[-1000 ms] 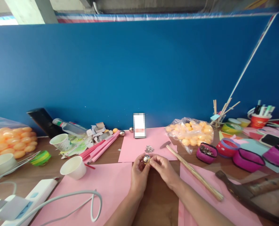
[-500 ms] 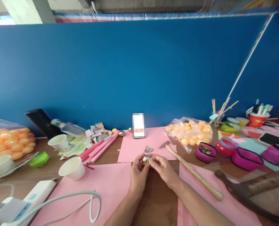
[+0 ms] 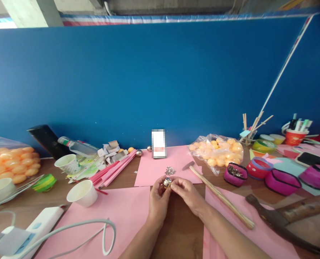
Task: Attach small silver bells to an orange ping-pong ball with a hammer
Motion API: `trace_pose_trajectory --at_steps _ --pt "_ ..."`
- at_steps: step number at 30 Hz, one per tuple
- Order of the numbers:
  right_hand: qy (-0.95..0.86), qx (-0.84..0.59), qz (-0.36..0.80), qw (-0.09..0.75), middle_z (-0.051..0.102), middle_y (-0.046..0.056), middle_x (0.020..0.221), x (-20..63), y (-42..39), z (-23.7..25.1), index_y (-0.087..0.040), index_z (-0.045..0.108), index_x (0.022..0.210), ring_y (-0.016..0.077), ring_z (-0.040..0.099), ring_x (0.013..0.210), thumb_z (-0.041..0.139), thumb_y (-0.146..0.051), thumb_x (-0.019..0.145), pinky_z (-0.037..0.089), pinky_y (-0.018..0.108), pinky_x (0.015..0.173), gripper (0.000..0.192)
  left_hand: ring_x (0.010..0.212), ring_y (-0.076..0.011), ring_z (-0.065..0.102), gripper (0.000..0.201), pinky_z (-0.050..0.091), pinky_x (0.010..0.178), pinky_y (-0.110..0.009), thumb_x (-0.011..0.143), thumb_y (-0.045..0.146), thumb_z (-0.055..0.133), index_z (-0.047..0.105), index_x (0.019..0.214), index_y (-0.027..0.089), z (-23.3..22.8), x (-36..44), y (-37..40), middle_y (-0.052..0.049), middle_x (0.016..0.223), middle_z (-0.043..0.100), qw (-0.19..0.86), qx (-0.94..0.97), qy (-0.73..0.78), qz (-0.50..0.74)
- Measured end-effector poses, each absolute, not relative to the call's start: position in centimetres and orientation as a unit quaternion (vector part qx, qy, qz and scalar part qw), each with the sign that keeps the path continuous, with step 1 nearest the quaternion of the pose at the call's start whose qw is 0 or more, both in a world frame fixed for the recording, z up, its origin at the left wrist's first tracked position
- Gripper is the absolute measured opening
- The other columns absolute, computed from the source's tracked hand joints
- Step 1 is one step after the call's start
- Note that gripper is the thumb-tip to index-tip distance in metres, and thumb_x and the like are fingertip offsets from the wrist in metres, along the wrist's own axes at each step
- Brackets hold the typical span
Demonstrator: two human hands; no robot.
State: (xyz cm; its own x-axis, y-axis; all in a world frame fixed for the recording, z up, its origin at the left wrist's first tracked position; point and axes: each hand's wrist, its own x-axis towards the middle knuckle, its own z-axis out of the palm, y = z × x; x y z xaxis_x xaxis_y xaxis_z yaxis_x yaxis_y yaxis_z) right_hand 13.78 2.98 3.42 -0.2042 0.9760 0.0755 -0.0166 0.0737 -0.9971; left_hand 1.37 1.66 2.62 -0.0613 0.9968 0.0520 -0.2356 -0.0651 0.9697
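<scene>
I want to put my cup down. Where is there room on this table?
The pink paper in front of the left hand is bare between the white cable and the paper cup. The pink sheet behind the shiny ball has room too. The right side, by the purple tubs and sticks, is crowded.

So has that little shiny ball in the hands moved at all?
No. The shiny ball sits just below the silver pile on the pink sheet, as before.

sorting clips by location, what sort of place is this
Probably a craft worktable against a blue partition: pink paper sheets, bags of orange balls, and a cup of pens.
</scene>
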Motion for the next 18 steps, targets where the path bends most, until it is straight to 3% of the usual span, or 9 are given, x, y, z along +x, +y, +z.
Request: trace_pose_trajectory --at_steps 18 --pt "-0.51 -0.395 0.604 0.469 0.064 0.003 0.075 13.94 3.11 3.23 -0.014 0.062 0.073 0.0185 0.057 0.08 0.061 -0.043 0.07 0.041 0.033 0.077 0.029 0.093 -0.0197 0.059 0.044 0.046 0.083 -0.03 0.068 0.026 0.063 0.053 0.11 0.019 2.42 1.41 1.7 -0.008 0.103 0.063 0.504 0.448 0.455 0.581"
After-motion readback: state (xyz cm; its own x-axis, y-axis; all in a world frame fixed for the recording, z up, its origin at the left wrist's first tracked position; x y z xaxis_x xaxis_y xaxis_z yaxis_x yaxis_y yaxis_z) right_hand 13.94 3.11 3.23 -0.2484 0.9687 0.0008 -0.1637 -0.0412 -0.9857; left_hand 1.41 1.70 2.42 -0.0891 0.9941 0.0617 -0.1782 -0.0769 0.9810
